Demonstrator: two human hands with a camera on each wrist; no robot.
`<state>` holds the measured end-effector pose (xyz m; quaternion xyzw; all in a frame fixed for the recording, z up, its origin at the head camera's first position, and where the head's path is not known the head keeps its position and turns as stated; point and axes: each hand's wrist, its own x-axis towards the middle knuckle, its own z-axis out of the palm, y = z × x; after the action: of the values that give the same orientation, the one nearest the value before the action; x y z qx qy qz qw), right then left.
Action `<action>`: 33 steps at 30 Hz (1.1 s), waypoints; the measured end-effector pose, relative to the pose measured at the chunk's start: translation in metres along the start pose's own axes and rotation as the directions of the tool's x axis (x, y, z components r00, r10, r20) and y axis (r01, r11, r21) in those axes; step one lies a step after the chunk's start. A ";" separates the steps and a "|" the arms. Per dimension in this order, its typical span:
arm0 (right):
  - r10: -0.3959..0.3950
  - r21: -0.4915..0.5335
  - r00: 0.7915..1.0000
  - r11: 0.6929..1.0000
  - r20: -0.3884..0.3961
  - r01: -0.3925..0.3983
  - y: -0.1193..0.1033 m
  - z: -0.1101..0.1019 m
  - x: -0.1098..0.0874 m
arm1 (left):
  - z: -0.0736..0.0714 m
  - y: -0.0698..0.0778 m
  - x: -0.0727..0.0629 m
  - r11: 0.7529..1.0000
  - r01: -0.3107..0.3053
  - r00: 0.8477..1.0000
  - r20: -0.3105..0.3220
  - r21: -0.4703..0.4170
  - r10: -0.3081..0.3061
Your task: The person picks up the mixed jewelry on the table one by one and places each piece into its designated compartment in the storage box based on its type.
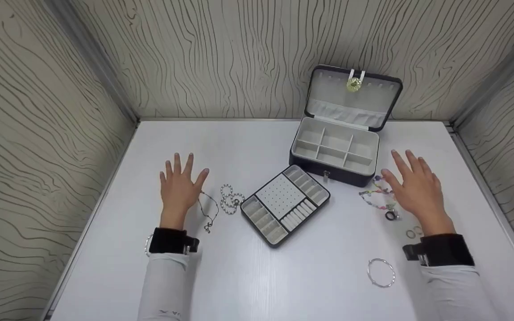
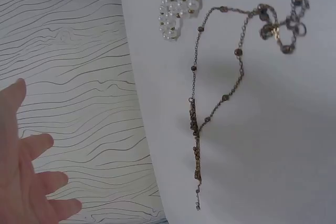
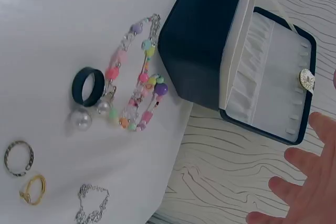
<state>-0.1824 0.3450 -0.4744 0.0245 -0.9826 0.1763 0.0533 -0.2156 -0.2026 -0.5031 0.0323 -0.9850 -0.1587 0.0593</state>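
My left hand [image 1: 179, 187] is spread with straight fingers at the left of the white table, holding nothing. Beside its thumb lies a dark beaded chain necklace [image 2: 239, 52] with a bow-shaped pendant, then a string of pearls [image 1: 228, 200]. My right hand [image 1: 417, 191], its fingers also straight and spread, holds nothing over the right side. Close by it lie a colourful beaded bracelet [image 3: 143, 77], a black ring [image 3: 87, 86], pearl earrings [image 3: 81, 119], a silver ring [image 3: 19, 158] and a gold ring [image 3: 34, 190]. Whether either hand touches the table, I cannot tell.
A dark jewelry box [image 1: 335, 149] stands lid up at the back right, its compartments bare. Its removable tray [image 1: 279, 196] lies angled at the centre. A silver bangle [image 1: 381, 273] is at front right, another bracelet [image 1: 148, 245] partly behind the left wrist. A silver chain [image 3: 92, 203] lies near the rings.
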 end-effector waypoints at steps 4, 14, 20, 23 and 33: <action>-0.030 0.032 0.999 0.999 0.028 0.029 -0.013 0.012 -0.002 | 0.001 0.006 -0.012 0.997 0.033 0.999 0.017 -0.070 -0.032; -0.085 0.196 0.979 0.979 0.188 0.047 -0.046 0.053 -0.005 | 0.014 0.032 -0.053 0.953 0.096 0.994 0.079 -0.289 -0.077; -0.151 0.303 0.967 0.949 0.206 0.084 -0.058 0.079 -0.003 | 0.026 0.053 -0.079 0.915 0.129 0.985 0.159 -0.383 -0.072; -0.170 0.337 0.958 0.938 0.232 0.084 -0.063 0.088 -0.001 | 0.031 0.063 -0.091 0.897 0.140 0.980 0.191 -0.420 -0.064; -0.181 0.389 0.942 0.919 0.281 0.061 -0.075 0.104 0.006 | 0.049 0.080 -0.112 0.842 0.123 0.960 0.276 -0.525 0.033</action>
<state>-0.1931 0.2382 -0.5445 0.1232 -0.9231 0.3511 -0.0970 -0.1140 -0.1028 -0.5358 0.0155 -0.8985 -0.4322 -0.0749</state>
